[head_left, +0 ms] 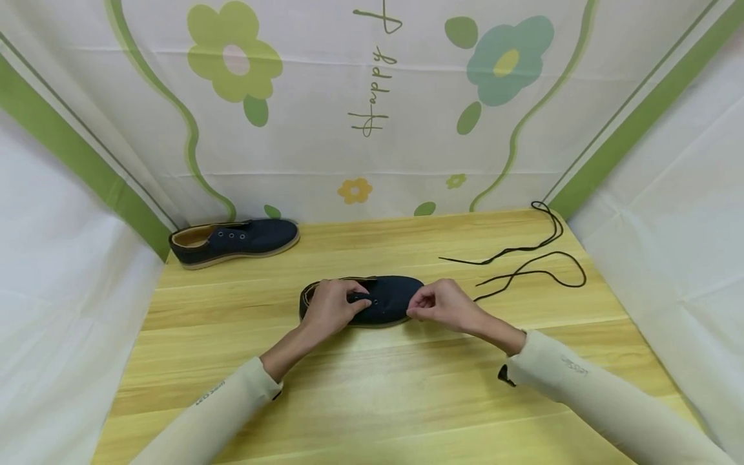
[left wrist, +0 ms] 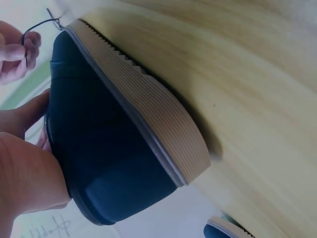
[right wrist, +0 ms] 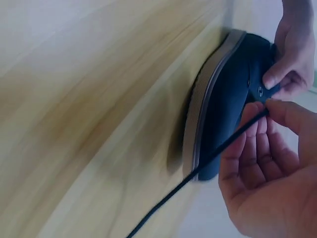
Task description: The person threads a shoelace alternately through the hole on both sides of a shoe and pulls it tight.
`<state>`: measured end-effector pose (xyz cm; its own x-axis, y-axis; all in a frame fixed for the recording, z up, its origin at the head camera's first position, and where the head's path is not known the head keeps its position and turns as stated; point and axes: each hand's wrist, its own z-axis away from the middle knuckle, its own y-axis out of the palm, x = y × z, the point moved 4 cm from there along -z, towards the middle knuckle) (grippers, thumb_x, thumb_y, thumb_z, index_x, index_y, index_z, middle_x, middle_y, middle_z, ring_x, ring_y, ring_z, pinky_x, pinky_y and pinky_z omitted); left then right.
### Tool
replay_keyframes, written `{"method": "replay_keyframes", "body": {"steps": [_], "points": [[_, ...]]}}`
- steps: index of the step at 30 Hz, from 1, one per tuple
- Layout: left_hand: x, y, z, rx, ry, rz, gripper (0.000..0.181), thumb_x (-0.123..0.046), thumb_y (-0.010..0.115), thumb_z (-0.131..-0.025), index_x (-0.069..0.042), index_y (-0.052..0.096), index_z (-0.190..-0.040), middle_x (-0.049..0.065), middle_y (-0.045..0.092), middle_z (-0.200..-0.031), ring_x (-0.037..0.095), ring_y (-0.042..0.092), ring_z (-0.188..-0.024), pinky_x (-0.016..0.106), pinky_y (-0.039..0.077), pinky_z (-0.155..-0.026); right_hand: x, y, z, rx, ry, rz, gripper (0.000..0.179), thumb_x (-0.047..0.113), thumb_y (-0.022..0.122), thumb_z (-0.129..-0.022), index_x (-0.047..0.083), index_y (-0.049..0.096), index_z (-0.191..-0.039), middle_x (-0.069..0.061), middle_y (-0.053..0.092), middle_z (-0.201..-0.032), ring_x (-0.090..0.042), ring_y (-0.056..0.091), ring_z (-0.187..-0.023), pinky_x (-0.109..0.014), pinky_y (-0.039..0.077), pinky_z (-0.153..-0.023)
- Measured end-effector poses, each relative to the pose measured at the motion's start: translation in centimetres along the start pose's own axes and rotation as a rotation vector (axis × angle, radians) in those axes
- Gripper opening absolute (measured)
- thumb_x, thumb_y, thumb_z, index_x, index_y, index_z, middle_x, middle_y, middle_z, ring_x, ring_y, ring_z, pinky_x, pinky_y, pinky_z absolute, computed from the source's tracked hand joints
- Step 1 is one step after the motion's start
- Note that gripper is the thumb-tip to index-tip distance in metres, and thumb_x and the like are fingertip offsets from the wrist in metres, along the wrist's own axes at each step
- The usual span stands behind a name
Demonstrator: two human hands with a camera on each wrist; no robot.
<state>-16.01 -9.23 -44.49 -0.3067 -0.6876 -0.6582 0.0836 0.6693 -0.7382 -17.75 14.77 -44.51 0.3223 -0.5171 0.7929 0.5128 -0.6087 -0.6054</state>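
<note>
A dark navy canvas shoe (head_left: 398,292) with a tan ribbed sole rests on the wooden table, toe pointing right. My left hand (head_left: 330,307) grips it by the eyelet flap, thumb on top near a metal eyelet and the other fingers reaching into the opening. Beside the toe, my right hand (head_left: 444,307) pinches a black shoelace (right wrist: 218,152) close to its end between thumb and fingertip. The rest of that lace trails away to the right over the table. In the right wrist view the pinched end overlaps the shoe's eyelet area.
A matching shoe (head_left: 267,237) without a lace stands at the back left, against the flowered cloth backdrop (head_left: 325,116). Another black lace (head_left: 517,248) lies loosely looped at the back right of the table (head_left: 378,387). White cloth walls flank both sides.
</note>
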Motion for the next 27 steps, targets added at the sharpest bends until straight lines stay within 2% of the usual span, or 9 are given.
{"method": "replay_keyframes", "body": {"steps": [5, 8, 15, 27], "points": [[0.1, 0.0, 0.0, -0.003, -0.020, 0.017, 0.011, -0.017, 0.087, -0.090, -0.013, 0.085, -0.099, 0.002, 0.081, -0.097, 0.004, 0.034, -0.043, 0.023, 0.031, -0.051, 0.7, 1.4, -1.1, -0.059, -0.001, -0.005, 0.010, 0.015, 0.082, -0.094, 0.009, 0.082, -0.086, 0.004, 0.075, -0.077, -0.013, 0.063, -0.063, -0.023, 0.048, -0.056], [0.1, 0.0, 0.0, -0.005, -0.022, 0.022, 0.010, -0.017, 0.087, -0.089, -0.013, 0.085, -0.098, 0.002, 0.081, -0.096, 0.005, 0.035, -0.044, 0.023, 0.031, -0.051, 0.9, 2.1, -1.6, -0.084, -0.003, -0.010, 0.011, 0.015, 0.082, -0.093, 0.009, 0.081, -0.084, 0.007, 0.074, -0.075, -0.008, 0.061, -0.062, -0.023, 0.048, -0.056], [0.1, 0.0, -0.1, -0.009, -0.021, 0.015, 0.010, -0.018, 0.088, -0.089, -0.013, 0.085, -0.097, 0.002, 0.081, -0.095, 0.005, 0.040, -0.046, 0.023, 0.034, -0.052, 1.4, 3.0, -2.2, -0.108, 0.027, -0.036, 0.010, 0.010, 0.082, -0.091, 0.010, 0.081, -0.081, 0.006, 0.074, -0.074, -0.009, 0.064, -0.063, -0.023, 0.051, -0.058], [0.2, 0.0, 0.0, -0.022, -0.015, 0.016, 0.010, -0.019, 0.089, -0.088, -0.014, 0.083, -0.095, 0.001, 0.080, -0.091, 0.004, 0.038, -0.044, 0.022, 0.032, -0.049, 1.7, 3.6, -2.8, -0.153, 0.063, -0.024, 0.010, 0.011, 0.082, -0.089, 0.011, 0.082, -0.080, 0.007, 0.074, -0.071, -0.006, 0.065, -0.063, -0.023, 0.051, -0.060]]}}
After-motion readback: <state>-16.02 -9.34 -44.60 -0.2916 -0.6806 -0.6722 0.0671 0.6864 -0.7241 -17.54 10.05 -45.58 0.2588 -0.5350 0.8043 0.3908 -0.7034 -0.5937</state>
